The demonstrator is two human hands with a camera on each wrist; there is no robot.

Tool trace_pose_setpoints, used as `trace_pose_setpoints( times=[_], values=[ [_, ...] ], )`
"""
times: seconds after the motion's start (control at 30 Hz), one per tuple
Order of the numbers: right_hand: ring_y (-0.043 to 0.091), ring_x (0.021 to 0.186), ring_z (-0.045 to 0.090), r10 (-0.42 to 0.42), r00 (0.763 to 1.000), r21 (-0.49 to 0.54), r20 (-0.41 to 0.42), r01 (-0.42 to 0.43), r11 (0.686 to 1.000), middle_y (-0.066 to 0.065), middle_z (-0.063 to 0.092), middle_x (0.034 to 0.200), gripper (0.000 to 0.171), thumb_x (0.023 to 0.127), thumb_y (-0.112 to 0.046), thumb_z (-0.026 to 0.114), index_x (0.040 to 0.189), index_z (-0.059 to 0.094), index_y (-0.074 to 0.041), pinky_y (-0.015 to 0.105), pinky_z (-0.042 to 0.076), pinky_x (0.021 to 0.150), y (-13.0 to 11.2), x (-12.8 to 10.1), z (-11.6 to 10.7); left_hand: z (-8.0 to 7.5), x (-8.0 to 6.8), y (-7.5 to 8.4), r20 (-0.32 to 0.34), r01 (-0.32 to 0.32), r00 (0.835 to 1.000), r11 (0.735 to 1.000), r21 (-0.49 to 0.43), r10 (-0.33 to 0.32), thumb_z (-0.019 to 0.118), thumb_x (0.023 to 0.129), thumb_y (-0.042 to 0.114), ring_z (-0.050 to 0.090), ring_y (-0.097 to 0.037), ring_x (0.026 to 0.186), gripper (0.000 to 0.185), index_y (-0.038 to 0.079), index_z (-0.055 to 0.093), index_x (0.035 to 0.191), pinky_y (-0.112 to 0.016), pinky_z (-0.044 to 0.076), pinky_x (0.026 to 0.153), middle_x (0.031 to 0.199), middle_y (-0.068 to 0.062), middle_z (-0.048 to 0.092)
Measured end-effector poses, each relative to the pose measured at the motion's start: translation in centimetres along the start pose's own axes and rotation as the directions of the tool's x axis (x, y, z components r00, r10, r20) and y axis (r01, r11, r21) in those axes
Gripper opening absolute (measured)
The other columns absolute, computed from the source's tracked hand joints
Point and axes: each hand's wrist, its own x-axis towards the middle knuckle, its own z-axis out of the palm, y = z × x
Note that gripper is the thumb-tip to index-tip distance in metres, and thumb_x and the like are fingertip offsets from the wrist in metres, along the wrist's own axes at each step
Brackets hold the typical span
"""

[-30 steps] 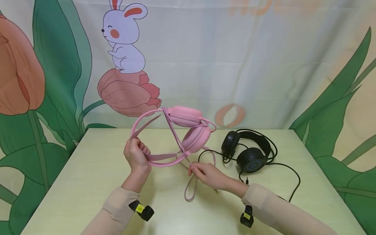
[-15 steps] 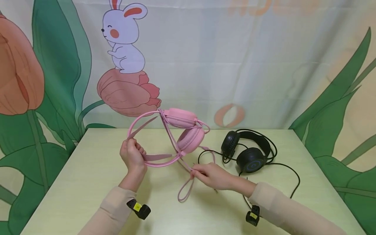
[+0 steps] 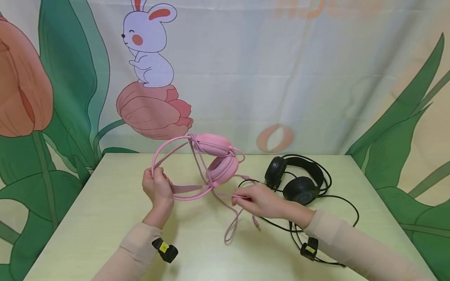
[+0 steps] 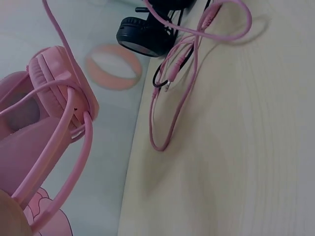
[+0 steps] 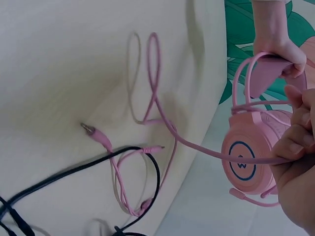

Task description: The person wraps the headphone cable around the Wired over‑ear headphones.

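My left hand (image 3: 158, 187) grips the headband of a pink headset (image 3: 223, 169) and holds it above the table, its ear cups pointing right. A thin microphone boom (image 5: 251, 197) shows by one cup in the right wrist view. My right hand (image 3: 261, 201) pinches the pink cable (image 5: 211, 153) just right of the lower cup. This cable is wound across the open side of the headband, between its two arms. Below my right hand a loop of it hangs down. Its metal-tipped plugs (image 5: 96, 135) appear near the tabletop in the right wrist view.
A black headset (image 3: 300, 191) lies on the pale table (image 3: 116, 234) at the right. Its black cable (image 3: 355, 212) curves round to the front under my right forearm, close to the pink plugs. A printed curtain (image 3: 225, 78) hangs behind the table.
My right hand has moved right and slightly up with the pink cable, stretching a strand from the headband. The pink headset has shifted left, its cups lower. The black cable has shifted.
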Motion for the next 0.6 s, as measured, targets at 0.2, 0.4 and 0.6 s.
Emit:
trace_pose_setpoints(
  times=[0.2, 0.4, 0.6],
  values=[
    [-0.004, 0.052, 0.034, -0.045, 0.999, 0.013, -0.019, 0.045, 0.999, -0.011, 0.045, 0.059, 0.01, 0.089, -0.016, 0.057, 0.081, 0.064, -0.017, 0.011, 0.028, 0.048, -0.6, 1.1, -1.1, -0.3, 0.3, -0.2, 0.009, -0.016, 1.0, 0.999, 0.03, 0.016, 0.044, 0.086, 0.015, 0.04, -0.004, 0.039, 0.012, 0.015, 0.045, 0.074, -0.019, 0.036, 0.037, 0.053, 0.006, 0.041],
    [-0.005, 0.051, 0.032, -0.118, 0.992, 0.017, -0.041, 0.118, 0.993, -0.011, 0.049, 0.058, 0.009, 0.086, -0.011, 0.059, 0.082, 0.067, -0.014, 0.011, 0.028, 0.047, -1.4, 2.0, -2.0, -0.3, 0.5, 0.0, 0.016, -0.029, 0.999, 0.998, 0.055, 0.028, 0.044, 0.087, 0.016, 0.041, -0.005, 0.038, 0.012, 0.016, 0.046, 0.075, -0.019, 0.036, 0.035, 0.054, 0.005, 0.042],
    [-0.005, 0.05, 0.031, -0.098, 0.993, 0.082, -0.064, 0.103, 0.991, -0.011, 0.046, 0.058, 0.014, 0.084, -0.006, 0.056, 0.084, 0.069, -0.013, 0.012, 0.026, 0.045, -2.0, 2.4, -2.8, -0.2, 0.4, 0.4, 0.001, -0.046, 0.999, 0.997, 0.058, 0.046, 0.042, 0.088, 0.016, 0.04, -0.003, 0.037, 0.013, 0.015, 0.045, 0.075, -0.018, 0.034, 0.035, 0.052, 0.005, 0.041]
  ],
)
